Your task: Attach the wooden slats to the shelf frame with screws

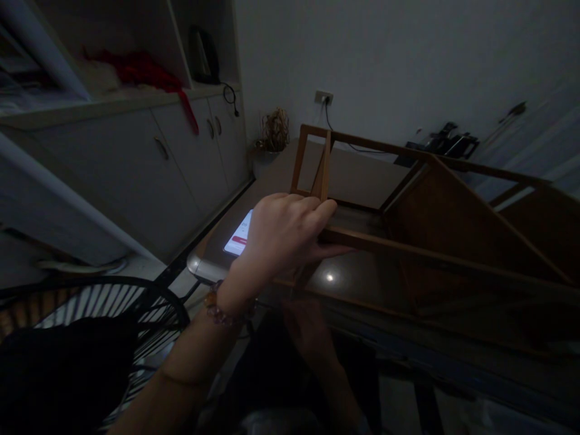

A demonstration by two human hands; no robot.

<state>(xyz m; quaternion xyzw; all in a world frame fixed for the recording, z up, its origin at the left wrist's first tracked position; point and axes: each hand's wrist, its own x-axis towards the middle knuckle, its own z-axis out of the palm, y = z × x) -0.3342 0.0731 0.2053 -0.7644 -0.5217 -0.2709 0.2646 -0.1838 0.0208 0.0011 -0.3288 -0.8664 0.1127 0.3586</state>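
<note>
A brown wooden shelf rack [371, 240] lies on its side across the table, its rails and slanted boards stretching to the right. My left hand [290, 226], with a beaded bracelet at the wrist, is closed around the rack's near left corner. The thumb passes under the upper rail and the fingers lie over the top. Lower down, in shadow, my right hand [308, 323] is close to the rack's bottom rail at the table edge. Its fingers are dim and blurred, so their grip cannot be made out. A lit phone [238, 237] lies on the table, partly covered by my left hand.
The table [276, 172] has a rounded near left corner. A black slatted chair [163, 296] with dark cloth stands at left, before white cabinets [122, 157]. A dried plant [275, 130] is beyond the table's far end. A cord runs from the wall socket [323, 96].
</note>
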